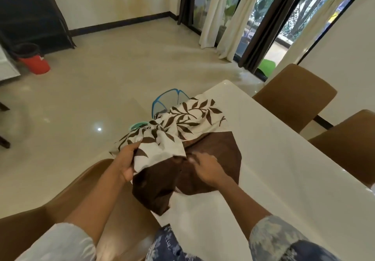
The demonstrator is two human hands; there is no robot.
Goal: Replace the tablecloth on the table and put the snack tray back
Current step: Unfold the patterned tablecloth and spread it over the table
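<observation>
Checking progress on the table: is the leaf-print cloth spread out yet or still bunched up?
Bunched. The cloth lies gathered at the table corner, left hand gripping it; most of the tabletop is bare.

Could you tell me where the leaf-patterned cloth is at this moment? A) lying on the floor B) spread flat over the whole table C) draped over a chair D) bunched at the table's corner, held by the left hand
D: the cloth lies bunched at the corner of the table, gripped by the left hand.

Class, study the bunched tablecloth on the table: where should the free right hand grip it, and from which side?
Grip the brown border corner lying flat on the table, coming from the right. The left hand already clutches the bunched leafy part; the right hand is nearest.
</observation>
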